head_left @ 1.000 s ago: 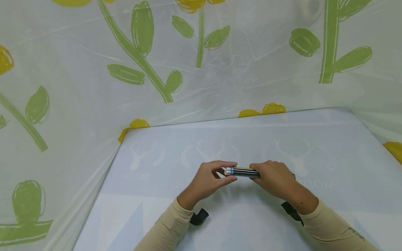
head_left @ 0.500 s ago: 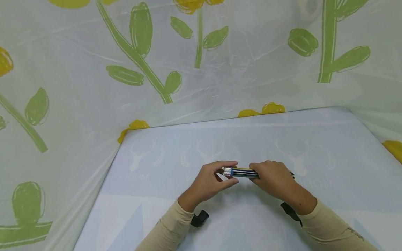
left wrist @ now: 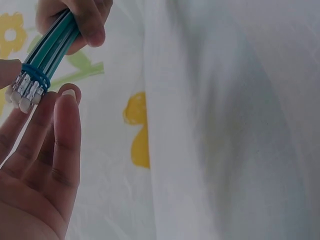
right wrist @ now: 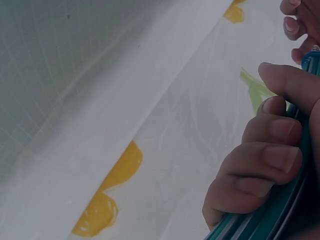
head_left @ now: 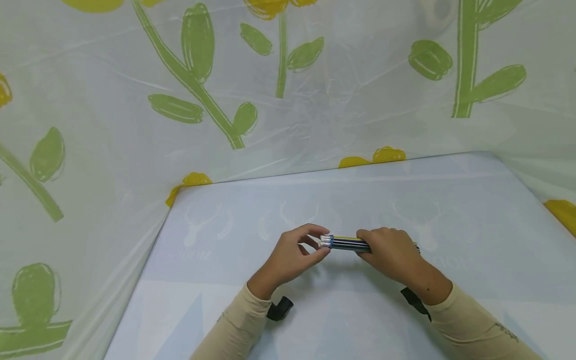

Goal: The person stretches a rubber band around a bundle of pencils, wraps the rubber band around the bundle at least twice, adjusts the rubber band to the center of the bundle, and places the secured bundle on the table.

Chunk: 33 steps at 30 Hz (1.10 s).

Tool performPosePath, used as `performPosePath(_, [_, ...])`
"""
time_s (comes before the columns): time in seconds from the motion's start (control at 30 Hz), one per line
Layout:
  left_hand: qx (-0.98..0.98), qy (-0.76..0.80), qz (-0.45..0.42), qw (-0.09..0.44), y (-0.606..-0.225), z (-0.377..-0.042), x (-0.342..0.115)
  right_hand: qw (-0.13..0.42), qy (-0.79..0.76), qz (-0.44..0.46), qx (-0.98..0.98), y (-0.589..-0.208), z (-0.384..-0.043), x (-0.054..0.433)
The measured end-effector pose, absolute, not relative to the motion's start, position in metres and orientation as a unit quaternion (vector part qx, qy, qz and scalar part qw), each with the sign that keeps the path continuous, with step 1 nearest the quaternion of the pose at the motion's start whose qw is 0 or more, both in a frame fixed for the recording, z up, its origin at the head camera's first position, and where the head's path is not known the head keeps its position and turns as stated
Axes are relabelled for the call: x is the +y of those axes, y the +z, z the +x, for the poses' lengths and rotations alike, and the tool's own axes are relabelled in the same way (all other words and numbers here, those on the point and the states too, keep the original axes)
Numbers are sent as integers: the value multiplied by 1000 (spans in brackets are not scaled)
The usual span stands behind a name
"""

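A bundle of pencils [head_left: 348, 244] is held level above the table in the head view, with its white eraser ends to the left. My right hand [head_left: 392, 254] grips the shafts, its fingers curled round them in the right wrist view. A blue rubber band [left wrist: 36, 75] circles the pencils just beside their silver ferrules. At that end, my left hand [head_left: 288, 257] has its thumb on one side and fingertips on the other, touching near the band. In the left wrist view the eraser tips [left wrist: 25, 103] show between thumb and fingers. The far ends are mostly hidden by my right hand.
Under my hands lies a table [head_left: 252, 215] with a pale blue-and-white cover printed with deer heads. A whitish curtain [head_left: 342, 115] with green stems and yellow flowers hangs along its back and left edges. Black straps [head_left: 280, 309] show at both wrists.
My left fingertips have shifted left along the bundle, from past the band to the band itself, and closer together. The bundle has risen slightly; my right hand keeps its grip.
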<state>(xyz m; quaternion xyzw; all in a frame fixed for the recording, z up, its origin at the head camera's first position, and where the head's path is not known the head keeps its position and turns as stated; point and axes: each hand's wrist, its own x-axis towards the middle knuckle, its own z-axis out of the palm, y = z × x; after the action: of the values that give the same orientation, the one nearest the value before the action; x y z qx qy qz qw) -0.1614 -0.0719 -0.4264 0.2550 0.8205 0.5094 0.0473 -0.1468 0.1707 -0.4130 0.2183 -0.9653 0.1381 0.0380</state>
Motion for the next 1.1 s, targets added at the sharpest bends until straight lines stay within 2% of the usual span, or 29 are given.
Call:
performPosePath(0.4, [822,503,258,63,-431,-160,-68,32,134,221,-966,-416,-146,169])
performPosePath(1.1, [820,502,270,56,-430,-157,-64,27,120,224,-967,-412,-144,165])
